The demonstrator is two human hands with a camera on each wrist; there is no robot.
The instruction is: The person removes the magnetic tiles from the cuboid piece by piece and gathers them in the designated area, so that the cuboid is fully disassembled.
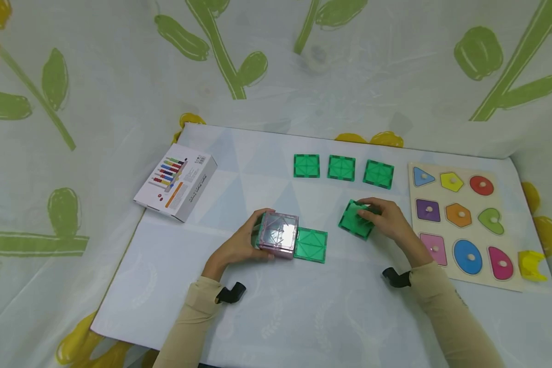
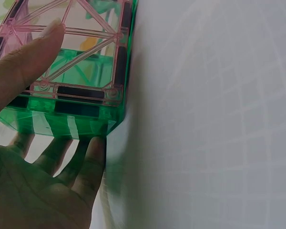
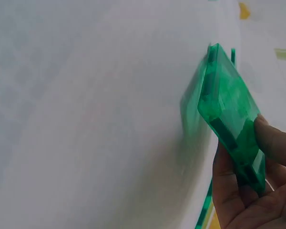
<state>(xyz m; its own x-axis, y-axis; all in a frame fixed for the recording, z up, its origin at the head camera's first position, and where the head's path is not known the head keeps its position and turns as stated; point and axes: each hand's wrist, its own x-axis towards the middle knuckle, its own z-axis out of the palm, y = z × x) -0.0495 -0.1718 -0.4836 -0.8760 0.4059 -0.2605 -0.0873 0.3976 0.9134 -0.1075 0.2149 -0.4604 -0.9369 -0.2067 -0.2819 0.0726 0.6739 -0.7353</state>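
Note:
My left hand grips a box shape built of clear magnetic tiles from its left side. Its panels are pink and green; the left wrist view shows my thumb over a pink tile and my fingers against a green tile. A flat green square tile lies at the box's right edge. Between thumb and fingers, my right hand pinches another green square tile, seen tilted in the right wrist view. Whether that is one tile or a stack I cannot tell.
Farther back, three green square tiles lie in a row. A white box with an abacus picture is at the left. On the right sit a wooden shape puzzle board and a yellow plastic piece.

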